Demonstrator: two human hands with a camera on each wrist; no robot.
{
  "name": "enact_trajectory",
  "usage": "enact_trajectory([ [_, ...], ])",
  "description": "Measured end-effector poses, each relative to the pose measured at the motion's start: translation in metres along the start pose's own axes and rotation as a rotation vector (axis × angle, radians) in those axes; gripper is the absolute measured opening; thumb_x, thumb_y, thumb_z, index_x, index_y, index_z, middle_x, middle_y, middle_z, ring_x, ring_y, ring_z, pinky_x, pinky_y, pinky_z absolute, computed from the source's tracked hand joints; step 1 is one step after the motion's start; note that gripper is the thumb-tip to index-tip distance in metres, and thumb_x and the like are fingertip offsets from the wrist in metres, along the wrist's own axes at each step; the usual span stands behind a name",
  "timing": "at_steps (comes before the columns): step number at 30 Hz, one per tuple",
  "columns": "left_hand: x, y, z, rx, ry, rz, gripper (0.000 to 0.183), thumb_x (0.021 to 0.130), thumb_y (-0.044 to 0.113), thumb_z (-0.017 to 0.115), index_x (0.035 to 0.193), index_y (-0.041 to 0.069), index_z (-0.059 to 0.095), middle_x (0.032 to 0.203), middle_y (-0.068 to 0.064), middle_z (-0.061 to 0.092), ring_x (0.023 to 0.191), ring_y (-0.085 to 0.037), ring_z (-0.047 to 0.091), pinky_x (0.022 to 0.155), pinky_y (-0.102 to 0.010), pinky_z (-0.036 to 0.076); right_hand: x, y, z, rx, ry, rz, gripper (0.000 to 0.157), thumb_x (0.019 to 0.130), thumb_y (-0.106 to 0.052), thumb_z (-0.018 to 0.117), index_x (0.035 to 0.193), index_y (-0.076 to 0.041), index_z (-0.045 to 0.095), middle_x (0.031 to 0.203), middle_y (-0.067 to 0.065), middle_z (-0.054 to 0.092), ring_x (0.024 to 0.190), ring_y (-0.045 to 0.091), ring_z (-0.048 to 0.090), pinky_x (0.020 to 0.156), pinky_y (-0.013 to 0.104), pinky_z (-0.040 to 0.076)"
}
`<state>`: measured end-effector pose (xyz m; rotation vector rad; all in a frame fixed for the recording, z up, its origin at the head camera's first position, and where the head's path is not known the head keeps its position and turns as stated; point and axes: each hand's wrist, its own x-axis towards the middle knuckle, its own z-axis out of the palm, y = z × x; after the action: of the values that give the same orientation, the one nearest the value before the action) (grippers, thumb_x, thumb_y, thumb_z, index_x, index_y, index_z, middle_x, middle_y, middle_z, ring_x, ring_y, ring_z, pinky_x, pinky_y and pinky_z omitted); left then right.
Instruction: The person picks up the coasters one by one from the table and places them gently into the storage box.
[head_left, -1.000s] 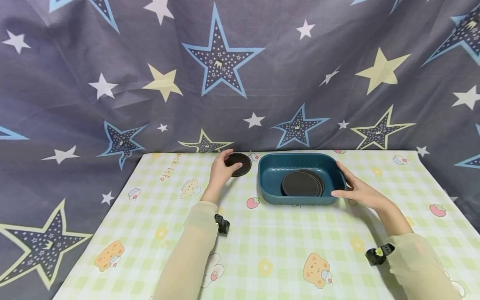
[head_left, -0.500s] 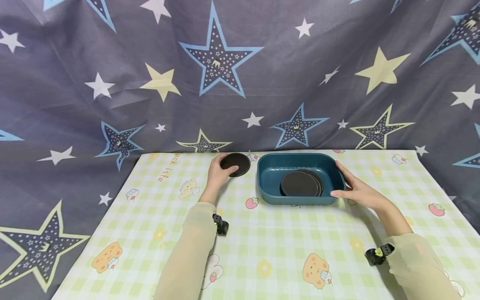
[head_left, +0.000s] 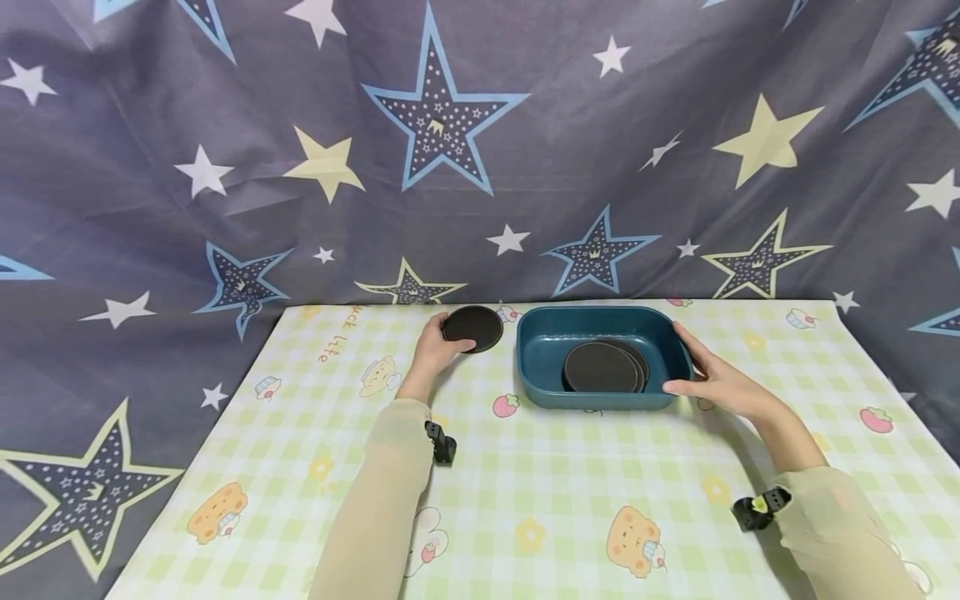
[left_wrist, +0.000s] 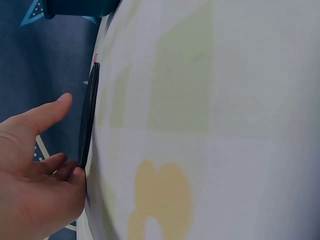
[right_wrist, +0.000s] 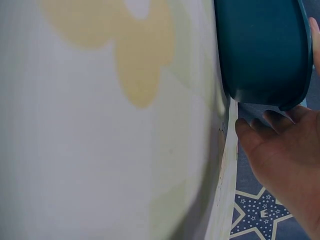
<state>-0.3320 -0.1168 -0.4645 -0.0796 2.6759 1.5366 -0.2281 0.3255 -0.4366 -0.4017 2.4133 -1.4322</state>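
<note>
Near the table's back edge lies a round black coaster (head_left: 472,328), seen edge-on in the left wrist view. My left hand (head_left: 435,348) is at its left side; its fingertips touch the edge, while the thumb (left_wrist: 52,112) stands apart from the face of the coaster. To the right is a teal rectangular tub (head_left: 600,401) with rounded corners, and in it lie overlapping black coasters (head_left: 600,367). My right hand (head_left: 723,385) holds the tub's right end, thumb at the front corner of the rim and fingers along the outer wall.
A pale green checked tablecloth (head_left: 525,483) with printed cartoon figures covers the table. Directly behind the table hangs a dark grey cloth (head_left: 262,100) with stars. A small black device (head_left: 442,443) is worn on each wrist.
My left hand has slid slightly left and down around the loose coaster, so more of its face shows. My right hand and the tub stay in place.
</note>
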Motion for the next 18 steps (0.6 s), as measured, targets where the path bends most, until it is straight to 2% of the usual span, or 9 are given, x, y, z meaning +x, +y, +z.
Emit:
enact_trajectory([
  [6, 0.0015, 0.0012, -0.0006, 0.129, -0.003, 0.028, 0.086, 0.084, 0.016, 0.079, 0.152, -0.004, 0.031, 0.155, -0.027, 0.037, 0.146, -0.042, 0.033, 0.124, -0.049, 0.028, 0.0001, -0.0015, 0.0008, -0.001, -0.002, -0.001, 0.101, 0.097, -0.013, 0.064, 0.159, -0.023, -0.015, 0.166, 0.013, -0.019, 0.151, 0.048, -0.009, 0.115, 0.071, 0.013],
  [11, 0.0029, 0.0042, 0.0006, 0.230, -0.008, 0.028, 0.087, 0.083, 0.019, 0.080, 0.152, -0.004, 0.032, 0.155, -0.027, 0.037, 0.145, -0.044, 0.031, 0.124, -0.050, 0.028, 0.0003, -0.0022, 0.0010, -0.007, 0.000, 0.001, 0.101, 0.097, -0.013, 0.064, 0.159, -0.023, -0.014, 0.167, 0.012, -0.018, 0.151, 0.047, -0.009, 0.115, 0.070, 0.014],
  [18, 0.0051, 0.0071, 0.0034, 0.291, 0.004, 0.034, 0.086, 0.082, 0.019, 0.082, 0.151, -0.001, 0.036, 0.155, -0.024, 0.039, 0.142, -0.042, 0.033, 0.122, -0.048, 0.030, 0.0001, -0.0031, 0.0007, -0.005, 0.002, -0.004, 0.101, 0.097, -0.013, 0.065, 0.159, -0.018, -0.014, 0.167, 0.012, -0.018, 0.151, 0.047, -0.010, 0.116, 0.070, 0.014],
])
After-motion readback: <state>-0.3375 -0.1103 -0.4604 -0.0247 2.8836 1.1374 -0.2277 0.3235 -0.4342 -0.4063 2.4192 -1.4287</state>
